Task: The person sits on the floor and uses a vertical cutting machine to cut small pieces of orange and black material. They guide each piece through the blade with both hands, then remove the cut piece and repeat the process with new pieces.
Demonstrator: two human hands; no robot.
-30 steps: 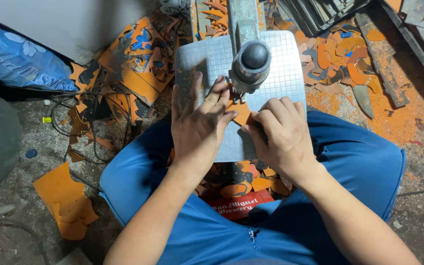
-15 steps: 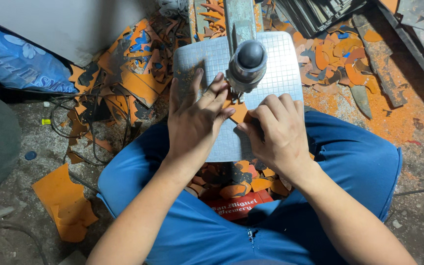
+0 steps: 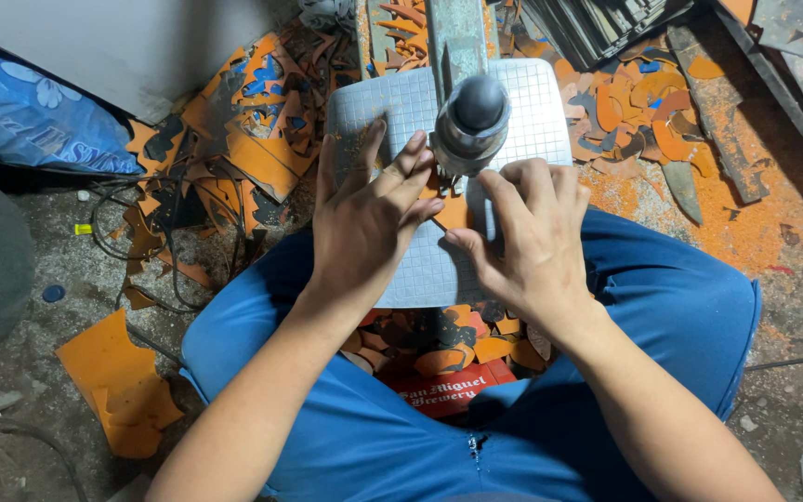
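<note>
Blue trousers [image 3: 662, 307] fill the lower frame, the seated person's knees spread to either side of a small cutting machine on a dusty, orange-stained floor [image 3: 773, 232]. Between the knees sits the machine's pale grey gridded work plate [image 3: 374, 112], roughly square, with a dull metal arm [image 3: 453, 37] running in from the top edge and ending in a rounded dark head [image 3: 476, 116] over the plate's middle.

Heaps of orange offcuts [image 3: 253, 139] with blue and black patches lie left of the plate, and more curled scraps [image 3: 634, 112] lie to its right, beside a stack of dark sheets [image 3: 597, 23] at the top edge. A blue printed sack [image 3: 20, 121] leans at far left, black cables [image 3: 132, 232] trail across the grey ground below it, and a larger orange sheet [image 3: 113, 381] lies near the left knee. A red crate [image 3: 448, 390] full of trimmings shows under the plate, between the thighs.

The left hand [image 3: 364, 218] lies flat on the plate, fingers spread and reaching toward the head. The right hand [image 3: 532, 237] lies opposite, fingers extended and pressing down. Both bear on a small orange piece [image 3: 453, 209] that lies on the plate directly beneath the head, mostly hidden between the fingertips; neither hand grips it.
</note>
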